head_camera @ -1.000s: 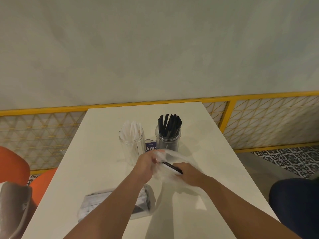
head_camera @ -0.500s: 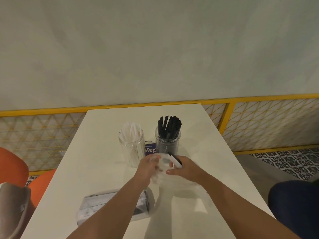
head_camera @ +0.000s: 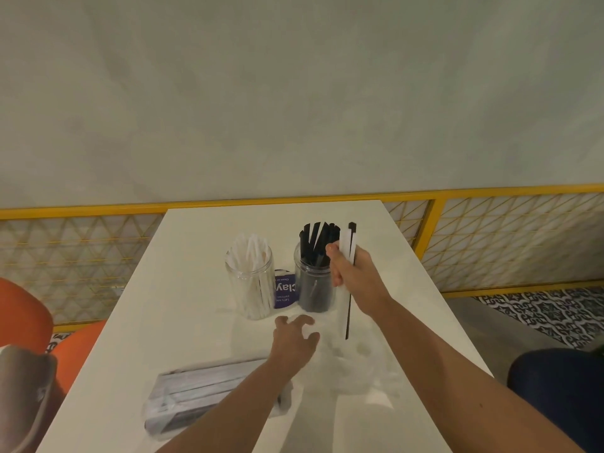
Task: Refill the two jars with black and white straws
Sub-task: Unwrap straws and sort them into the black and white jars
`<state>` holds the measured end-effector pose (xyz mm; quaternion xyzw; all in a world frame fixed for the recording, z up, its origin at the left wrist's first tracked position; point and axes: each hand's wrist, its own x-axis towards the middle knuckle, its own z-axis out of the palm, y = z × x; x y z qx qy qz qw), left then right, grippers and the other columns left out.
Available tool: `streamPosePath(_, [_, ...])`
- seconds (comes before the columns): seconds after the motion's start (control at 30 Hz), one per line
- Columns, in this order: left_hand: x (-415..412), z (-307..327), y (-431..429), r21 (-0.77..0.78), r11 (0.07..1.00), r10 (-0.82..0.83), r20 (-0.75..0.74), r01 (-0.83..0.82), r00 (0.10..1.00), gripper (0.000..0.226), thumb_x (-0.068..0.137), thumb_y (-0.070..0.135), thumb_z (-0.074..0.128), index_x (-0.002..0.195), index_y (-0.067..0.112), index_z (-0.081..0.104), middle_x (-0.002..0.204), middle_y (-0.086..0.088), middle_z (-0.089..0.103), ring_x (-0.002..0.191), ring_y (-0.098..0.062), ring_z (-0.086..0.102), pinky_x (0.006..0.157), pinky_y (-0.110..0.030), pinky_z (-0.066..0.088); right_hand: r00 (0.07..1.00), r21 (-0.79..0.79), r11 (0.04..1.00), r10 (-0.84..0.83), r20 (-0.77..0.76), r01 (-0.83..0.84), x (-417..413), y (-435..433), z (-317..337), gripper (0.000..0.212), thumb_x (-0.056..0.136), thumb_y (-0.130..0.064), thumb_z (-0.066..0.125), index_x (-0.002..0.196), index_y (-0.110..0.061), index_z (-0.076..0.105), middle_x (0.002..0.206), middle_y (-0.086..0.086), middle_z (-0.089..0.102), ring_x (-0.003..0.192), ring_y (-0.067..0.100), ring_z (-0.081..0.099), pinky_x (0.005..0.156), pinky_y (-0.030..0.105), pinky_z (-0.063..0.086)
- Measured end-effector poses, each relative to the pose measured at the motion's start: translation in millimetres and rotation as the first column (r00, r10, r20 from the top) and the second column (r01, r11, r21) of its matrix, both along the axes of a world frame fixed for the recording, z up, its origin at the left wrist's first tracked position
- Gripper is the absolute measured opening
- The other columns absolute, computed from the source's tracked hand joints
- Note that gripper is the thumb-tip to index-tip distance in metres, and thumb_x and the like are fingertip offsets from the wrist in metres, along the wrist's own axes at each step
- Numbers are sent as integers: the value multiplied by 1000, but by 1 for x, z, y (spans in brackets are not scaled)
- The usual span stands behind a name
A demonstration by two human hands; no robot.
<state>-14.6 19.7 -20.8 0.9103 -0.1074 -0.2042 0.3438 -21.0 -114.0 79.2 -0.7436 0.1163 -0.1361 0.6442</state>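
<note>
Two clear jars stand mid-table: the left jar (head_camera: 250,282) holds white straws, the right jar (head_camera: 313,284) holds black straws. My right hand (head_camera: 354,273) is raised just right of the black jar, gripping a black straw and a white straw (head_camera: 348,308) upright. My left hand (head_camera: 294,338) rests in front of the jars with fingers spread, pressing on a crumpled clear plastic bag (head_camera: 356,371). A clear packet of straws (head_camera: 202,397) lies at the near left, partly under my left forearm.
A purple label card (head_camera: 285,291) stands between the jars. The white table (head_camera: 183,322) ends against a yellow railing (head_camera: 98,210) and grey wall. Orange chairs (head_camera: 23,308) sit at the left; a dark seat (head_camera: 562,387) at the right.
My right hand pulled straws out of the plastic bag and lifted them upright beside the black jar. My left hand let go of the bag's opening and flattened onto it.
</note>
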Motion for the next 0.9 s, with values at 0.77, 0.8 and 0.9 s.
streamPosePath(0.77, [9, 78, -1, -617, 784, 24, -85, -72, 996, 19, 92, 30, 56, 75, 23, 52, 56, 3, 45, 42, -9, 39, 45, -22, 38, 991, -108, 992, -76, -114, 64, 30, 30, 18, 31, 83, -22, 68, 107, -6, 56, 90, 8, 60, 83, 19, 59, 69, 24, 50])
streamPosePath(0.8, [9, 77, -1, -592, 804, 66, -13, -61, 998, 17, 92, 30, 56, 77, 24, 51, 57, 6, 46, 45, -7, 41, 45, -18, 38, 987, -189, 977, -122, -103, 101, 31, 31, 17, 34, 82, -24, 68, 106, -5, 56, 92, 10, 60, 83, 20, 59, 66, 22, 50])
streamPosePath(0.9, [14, 73, 0, -520, 852, 155, 137, -62, 978, 14, 91, 32, 56, 87, 20, 53, 65, 7, 52, 54, -6, 47, 48, -12, 40, 983, -302, 946, -153, -97, 117, 32, 36, 19, 31, 84, -25, 63, 99, 1, 55, 84, 11, 57, 79, 24, 58, 68, 31, 51])
